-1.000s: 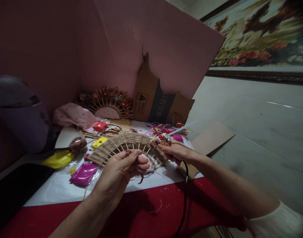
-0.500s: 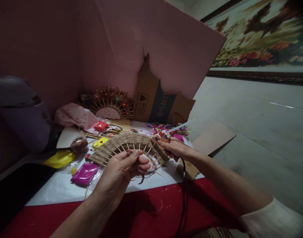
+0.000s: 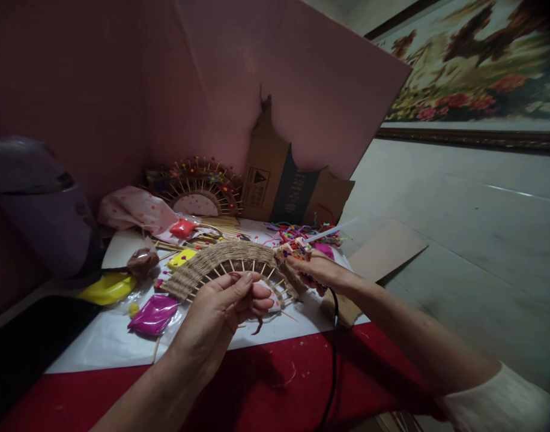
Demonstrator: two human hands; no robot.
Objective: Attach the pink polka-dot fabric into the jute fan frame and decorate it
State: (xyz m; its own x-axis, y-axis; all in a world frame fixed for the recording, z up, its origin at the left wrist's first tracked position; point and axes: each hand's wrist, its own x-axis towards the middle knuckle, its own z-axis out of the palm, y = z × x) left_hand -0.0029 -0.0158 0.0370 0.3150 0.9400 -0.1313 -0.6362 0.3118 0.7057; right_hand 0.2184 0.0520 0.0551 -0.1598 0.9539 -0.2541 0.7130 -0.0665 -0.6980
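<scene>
My left hand (image 3: pixel 230 300) is closed, thumb against fingertips, on a thin brown strip (image 3: pixel 258 326) whose end dangles below the fingers. My right hand (image 3: pixel 322 270) grips a colourfully patterned glue gun (image 3: pixel 295 249); a whitish glue stick (image 3: pixel 329 231) juts from it and a black cord (image 3: pixel 334 348) runs down over the table edge. Behind both hands lies a fan-shaped piece wrapped in twine (image 3: pixel 221 258), with short wooden sticks fanning along its inner curve. The glue gun's nozzle is close to its right end; whether they touch I cannot tell.
Packets of purple clay (image 3: pixel 153 315), yellow clay (image 3: pixel 181 259) and red clay (image 3: pixel 183 228) lie around the fan. Farther back are a decorated fan (image 3: pixel 196 186), torn cardboard (image 3: pixel 266 174) and colourful pipe cleaners (image 3: pixel 284 231). A black flat object (image 3: pixel 36 342) is at left.
The glue gun and my right hand have shifted very slightly, and the cord has swung a little to the right. My left hand keeps its pinch on the brown strip.
</scene>
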